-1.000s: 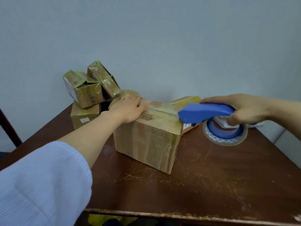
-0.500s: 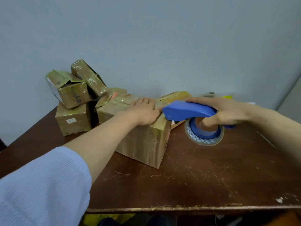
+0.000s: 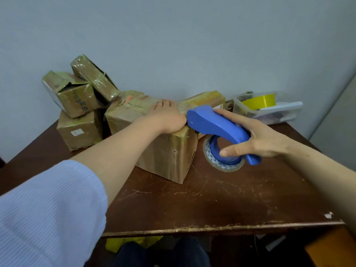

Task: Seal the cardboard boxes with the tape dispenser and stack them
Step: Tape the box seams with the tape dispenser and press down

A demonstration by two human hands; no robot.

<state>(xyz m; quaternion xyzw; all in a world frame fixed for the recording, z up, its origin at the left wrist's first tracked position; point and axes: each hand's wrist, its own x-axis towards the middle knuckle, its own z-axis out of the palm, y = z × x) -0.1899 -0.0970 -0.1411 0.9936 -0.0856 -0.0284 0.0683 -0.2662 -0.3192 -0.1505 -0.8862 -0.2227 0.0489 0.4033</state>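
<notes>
A large cardboard box (image 3: 167,155) stands in the middle of the brown table (image 3: 221,201). My left hand (image 3: 165,117) lies flat on its top, pressing near the right edge. My right hand (image 3: 258,135) grips a blue tape dispenser (image 3: 217,126) whose nose touches the box's top right corner. The tape roll (image 3: 221,160) hangs beside the box's right side, just above the table. Three smaller boxes are piled at the back left: one at the bottom (image 3: 79,132), two (image 3: 75,95) (image 3: 94,78) tilted on top.
Another flat cardboard box (image 3: 204,99) lies behind the large one. A clear plastic tray (image 3: 279,112) with a yellow tape roll (image 3: 260,100) sits at the back right by the wall. The table's front edge (image 3: 212,227) is near me.
The dispenser has moved left until its nose meets the box's corner. My left hand slid toward the right edge of the box top. My view tilted down and right, revealing the tray.
</notes>
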